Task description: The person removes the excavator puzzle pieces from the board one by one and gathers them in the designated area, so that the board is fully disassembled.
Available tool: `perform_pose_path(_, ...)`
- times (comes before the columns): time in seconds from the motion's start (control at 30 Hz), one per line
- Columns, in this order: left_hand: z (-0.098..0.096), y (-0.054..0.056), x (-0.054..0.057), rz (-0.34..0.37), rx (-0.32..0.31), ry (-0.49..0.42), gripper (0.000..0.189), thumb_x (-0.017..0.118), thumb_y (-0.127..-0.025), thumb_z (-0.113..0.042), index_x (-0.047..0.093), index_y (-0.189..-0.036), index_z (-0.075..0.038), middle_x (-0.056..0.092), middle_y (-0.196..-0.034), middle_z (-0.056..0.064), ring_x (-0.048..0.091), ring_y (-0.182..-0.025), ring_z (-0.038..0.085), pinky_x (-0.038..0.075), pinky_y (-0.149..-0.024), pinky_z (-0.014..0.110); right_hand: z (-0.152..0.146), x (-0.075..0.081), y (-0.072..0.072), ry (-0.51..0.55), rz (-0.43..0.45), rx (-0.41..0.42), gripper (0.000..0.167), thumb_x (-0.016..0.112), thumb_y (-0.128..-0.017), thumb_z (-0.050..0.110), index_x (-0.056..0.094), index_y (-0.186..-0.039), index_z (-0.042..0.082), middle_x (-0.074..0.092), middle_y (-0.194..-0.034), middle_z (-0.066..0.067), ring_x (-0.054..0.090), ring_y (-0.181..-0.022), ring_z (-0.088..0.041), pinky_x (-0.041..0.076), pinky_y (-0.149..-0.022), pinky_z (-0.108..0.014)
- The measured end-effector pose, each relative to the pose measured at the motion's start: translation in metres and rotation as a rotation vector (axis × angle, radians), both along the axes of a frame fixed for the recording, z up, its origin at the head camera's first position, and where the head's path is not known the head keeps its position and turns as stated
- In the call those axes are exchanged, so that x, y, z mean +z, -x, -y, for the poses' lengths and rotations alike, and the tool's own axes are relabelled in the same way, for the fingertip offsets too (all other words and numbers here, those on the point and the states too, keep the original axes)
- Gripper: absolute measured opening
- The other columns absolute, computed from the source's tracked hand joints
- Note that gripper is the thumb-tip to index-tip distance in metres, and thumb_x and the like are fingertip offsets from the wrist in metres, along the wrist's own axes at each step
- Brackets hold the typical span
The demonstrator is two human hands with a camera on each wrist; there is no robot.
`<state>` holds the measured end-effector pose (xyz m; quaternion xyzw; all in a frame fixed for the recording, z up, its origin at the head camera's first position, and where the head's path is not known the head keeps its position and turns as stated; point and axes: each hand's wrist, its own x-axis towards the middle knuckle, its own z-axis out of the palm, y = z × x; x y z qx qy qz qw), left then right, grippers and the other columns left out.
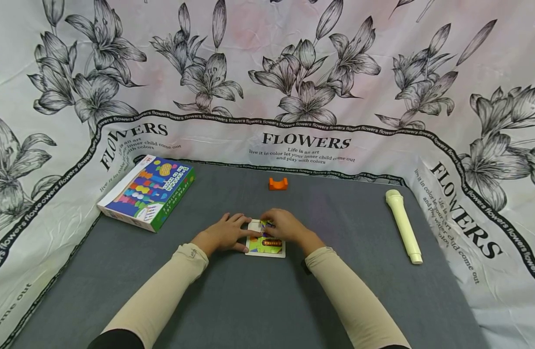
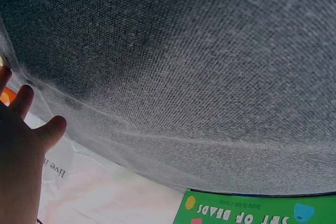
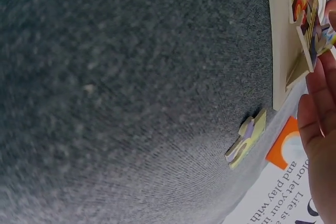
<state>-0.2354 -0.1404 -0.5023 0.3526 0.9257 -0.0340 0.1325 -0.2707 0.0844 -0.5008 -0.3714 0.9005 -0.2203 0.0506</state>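
Note:
A small jigsaw puzzle in a white-edged tray [image 1: 266, 255] lies on the grey cloth between the two hands. Yellow-green pieces with a brown, caterpillar-like picture fill its near part; part of its white base shows at the far left. My left hand [image 1: 226, 233] rests along the left side, fingers spread and index finger reaching over the puzzle. With its fingertips my right hand [image 1: 286, 226] pinches a puzzle piece [image 3: 311, 38] that stands tilted over the tray's edge in the right wrist view. A loose puzzle piece [image 3: 247, 139] lies on the cloth beside the tray.
A blue and green bead-set box [image 1: 151, 191] sits at the back left. An orange notched block [image 1: 278, 184] stands behind the puzzle, and a pale yellow stick with a knobbed end [image 1: 403, 225] lies at the right. Flower-printed cloth [image 1: 302, 150] rises around the table.

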Motion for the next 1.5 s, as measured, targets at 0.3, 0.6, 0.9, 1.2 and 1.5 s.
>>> perform_pose_path(0.3,-0.0002,-0.0010,0.0010,0.007,0.001,-0.013,0.061,0.049,-0.091,-0.060,0.035,-0.148,-0.044,0.031,-0.154,0.003,0.024,-0.144,0.028,0.022,-0.112,0.062,0.0012,0.0004,0.0007,0.039,0.157,-0.130,0.027,0.067,-0.092,0.019,0.067,-0.118,0.009,0.066,-0.113,-0.006,0.063,-0.102,-0.020,0.051,-0.090,-0.041)
perform_pose_path(0.6,-0.0003,-0.0026,0.0022,0.017,-0.004,-0.015,0.061,0.050,-0.091,-0.060,0.035,-0.149,-0.043,0.032,-0.154,0.004,0.025,-0.143,0.029,0.022,-0.111,0.062,-0.0010,0.0011,-0.0010,0.081,0.207,-0.155,0.027,0.070,-0.090,0.017,0.068,-0.117,0.010,0.066,-0.115,-0.005,0.063,-0.103,-0.021,0.051,-0.089,-0.041)
perform_pose_path(0.9,-0.0008,-0.0042,0.0016,0.020,-0.006,-0.020,0.061,0.050,-0.092,-0.059,0.037,-0.148,-0.041,0.032,-0.154,0.005,0.025,-0.143,0.030,0.023,-0.111,0.062,-0.0036,0.0005,-0.0011,0.156,0.295,-0.190,0.028,0.069,-0.091,0.014,0.064,-0.117,0.005,0.068,-0.114,-0.009,0.066,-0.104,-0.022,0.054,-0.087,-0.036)
perform_pose_path(1.2,-0.0012,-0.0050,0.0039,0.025,-0.009,-0.035,0.061,0.051,-0.092,-0.057,0.037,-0.149,-0.040,0.032,-0.153,0.005,0.025,-0.143,0.031,0.022,-0.111,0.063,-0.0029,0.0034,-0.0007,0.171,0.263,-0.174,0.028,0.069,-0.091,0.015,0.065,-0.117,0.006,0.066,-0.116,-0.008,0.065,-0.106,-0.023,0.051,-0.092,-0.040)
perform_pose_path(1.5,-0.0004,-0.0035,0.0063,0.008,-0.020,-0.022,0.060,0.050,-0.093,-0.057,0.036,-0.149,-0.040,0.032,-0.154,0.006,0.026,-0.143,0.031,0.024,-0.111,0.063,-0.0033,0.0024,-0.0004,0.073,0.188,-0.152,0.026,0.070,-0.090,0.017,0.066,-0.114,0.009,0.066,-0.109,-0.005,0.062,-0.096,-0.018,0.051,-0.086,-0.039)
